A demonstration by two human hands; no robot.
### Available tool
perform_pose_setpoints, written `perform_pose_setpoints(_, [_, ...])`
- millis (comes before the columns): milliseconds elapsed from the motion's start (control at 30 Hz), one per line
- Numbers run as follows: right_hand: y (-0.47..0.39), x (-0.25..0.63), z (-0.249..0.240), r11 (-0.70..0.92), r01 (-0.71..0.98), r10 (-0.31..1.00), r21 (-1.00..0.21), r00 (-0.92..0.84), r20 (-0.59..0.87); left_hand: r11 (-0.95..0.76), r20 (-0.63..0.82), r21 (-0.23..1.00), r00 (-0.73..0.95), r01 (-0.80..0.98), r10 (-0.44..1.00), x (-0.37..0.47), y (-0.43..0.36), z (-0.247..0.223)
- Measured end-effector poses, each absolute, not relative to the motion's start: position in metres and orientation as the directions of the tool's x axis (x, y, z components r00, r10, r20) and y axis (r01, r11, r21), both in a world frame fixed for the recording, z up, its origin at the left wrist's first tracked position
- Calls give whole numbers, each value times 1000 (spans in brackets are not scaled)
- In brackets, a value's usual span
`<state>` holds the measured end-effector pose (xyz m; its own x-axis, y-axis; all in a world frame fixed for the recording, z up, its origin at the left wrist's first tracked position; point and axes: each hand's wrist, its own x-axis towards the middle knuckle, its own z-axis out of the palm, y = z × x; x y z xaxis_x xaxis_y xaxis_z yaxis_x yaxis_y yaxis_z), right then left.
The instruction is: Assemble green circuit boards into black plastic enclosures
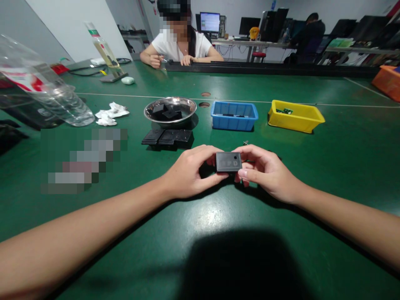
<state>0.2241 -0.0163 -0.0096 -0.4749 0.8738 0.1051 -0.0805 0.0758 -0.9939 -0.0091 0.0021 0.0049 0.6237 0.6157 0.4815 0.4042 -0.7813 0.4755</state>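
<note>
Black rectangular case [225, 162] bearing one dot [235, 158] is pinched by fingers [253, 176] of both hands [187, 170] [271, 174].

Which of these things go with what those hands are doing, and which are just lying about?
Probably part of the work:
black box, held by left hand and right hand
metal bowl with black pieces
flat black pieces
blue bin
yellow bin with green board

Probably just lying about:
large plastic bottle
crumpled tissues
slim bottle

no legible lettering, only unreadable marks on the black case [228, 161], bottle label [26, 79] and monitor screen [210, 22]
</note>
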Motion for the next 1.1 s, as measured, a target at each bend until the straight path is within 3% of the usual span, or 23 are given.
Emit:
perform_pose_setpoints(633, [-15,224,-12,103,-86,878,-991,-461,132,-783,472,458,632,420,615,-10,4,2])
perform_pose_setpoints(1100, [-14,224,-11,14,-166,882,-986,-462,90,-745,438,476,609,466,661,-9,3,4])
